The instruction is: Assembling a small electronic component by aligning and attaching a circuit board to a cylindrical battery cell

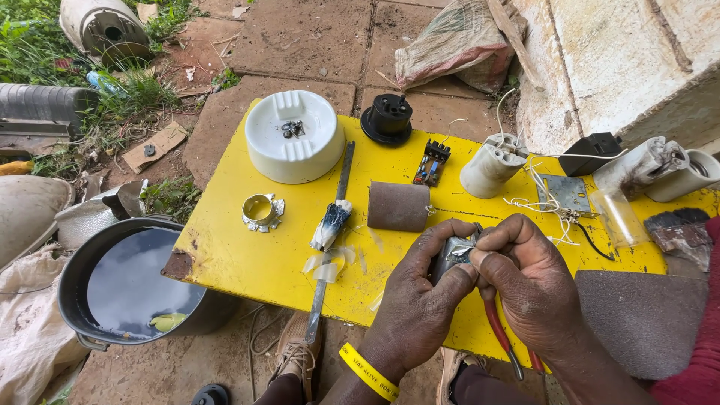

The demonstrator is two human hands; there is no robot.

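Both hands meet over the near edge of the yellow counter (225,247); the left hand (424,289) and right hand (525,281) close their fingers around a small metal piece (452,253). Red-handled pliers (501,337) lie under the right hand; a sandpaper roll (398,206) sits just beyond.

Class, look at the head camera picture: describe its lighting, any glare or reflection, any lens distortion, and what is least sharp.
Head view: soft, even daylight with faint shadows; the water in the black basin mirrors pale sky; the metal piece between the left hand and right hand glints; wide-angle bending curves the yellow table edges; corners look slightly softer than the centre.
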